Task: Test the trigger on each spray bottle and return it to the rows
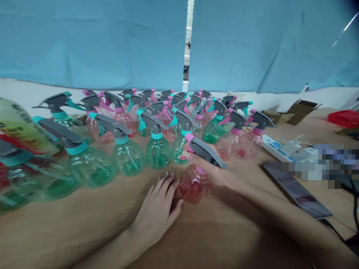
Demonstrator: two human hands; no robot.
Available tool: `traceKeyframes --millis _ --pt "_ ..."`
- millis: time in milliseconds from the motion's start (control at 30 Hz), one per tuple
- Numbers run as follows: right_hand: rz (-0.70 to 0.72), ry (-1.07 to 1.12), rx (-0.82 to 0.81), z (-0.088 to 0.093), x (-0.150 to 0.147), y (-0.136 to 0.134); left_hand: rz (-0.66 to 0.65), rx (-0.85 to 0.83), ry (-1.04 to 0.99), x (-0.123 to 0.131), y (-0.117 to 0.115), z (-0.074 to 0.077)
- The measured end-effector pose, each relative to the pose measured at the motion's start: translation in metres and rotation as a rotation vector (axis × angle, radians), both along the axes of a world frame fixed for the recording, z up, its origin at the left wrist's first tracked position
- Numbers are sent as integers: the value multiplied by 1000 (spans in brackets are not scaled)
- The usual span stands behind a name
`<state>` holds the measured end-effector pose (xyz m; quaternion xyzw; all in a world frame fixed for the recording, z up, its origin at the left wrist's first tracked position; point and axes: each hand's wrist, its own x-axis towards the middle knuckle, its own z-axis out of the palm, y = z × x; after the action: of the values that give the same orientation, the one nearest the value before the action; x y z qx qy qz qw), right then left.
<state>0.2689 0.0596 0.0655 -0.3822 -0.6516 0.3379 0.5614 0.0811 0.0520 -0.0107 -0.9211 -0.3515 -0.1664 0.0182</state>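
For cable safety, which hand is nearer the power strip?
Right: right hand, gripping a pink spray bottle, is left of the power strip; left hand lies farther away.

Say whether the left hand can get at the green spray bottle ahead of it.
Probably yes. The left hand rests on the table, and nothing stands between it and the green spray bottle; the pink spray bottle in the right hand sits to its side.

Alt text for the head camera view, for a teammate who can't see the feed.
A right hand grips a pink spray bottle by its neck at a tan table, the left hand beside it. Rows of teal- and pink-collared spray bottles stand beyond, before a blue curtain.
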Motion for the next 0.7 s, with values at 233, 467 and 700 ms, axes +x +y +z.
traceKeyframes --millis 233,467,700 --pt "1 -112 33 2 5 0 4 8 1 1 0 0" --pt "-21 -84 31 -2 6 1 -3 12 4 -1 1 0" --pt "66 -32 7 -3 5 4 12 4 21 0 -1 0"
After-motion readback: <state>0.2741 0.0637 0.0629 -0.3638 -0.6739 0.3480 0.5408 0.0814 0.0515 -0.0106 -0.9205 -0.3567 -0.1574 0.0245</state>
